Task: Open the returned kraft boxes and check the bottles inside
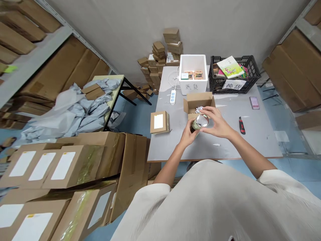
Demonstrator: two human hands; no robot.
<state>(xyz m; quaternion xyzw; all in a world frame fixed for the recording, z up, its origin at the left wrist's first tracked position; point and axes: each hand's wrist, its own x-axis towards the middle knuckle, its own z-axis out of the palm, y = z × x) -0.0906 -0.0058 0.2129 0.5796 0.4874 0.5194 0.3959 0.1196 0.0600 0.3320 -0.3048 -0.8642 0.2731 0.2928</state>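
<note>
Left hand [188, 134] wraps its fingers round the silver-lidded can [201, 121], likely to steady it; right hand [216, 123] curves fingers at the rim, can't tell if they grip. Can is over the desk [173, 147], just nearside of the open carton [200, 97], probably placed close for easy reach
</note>
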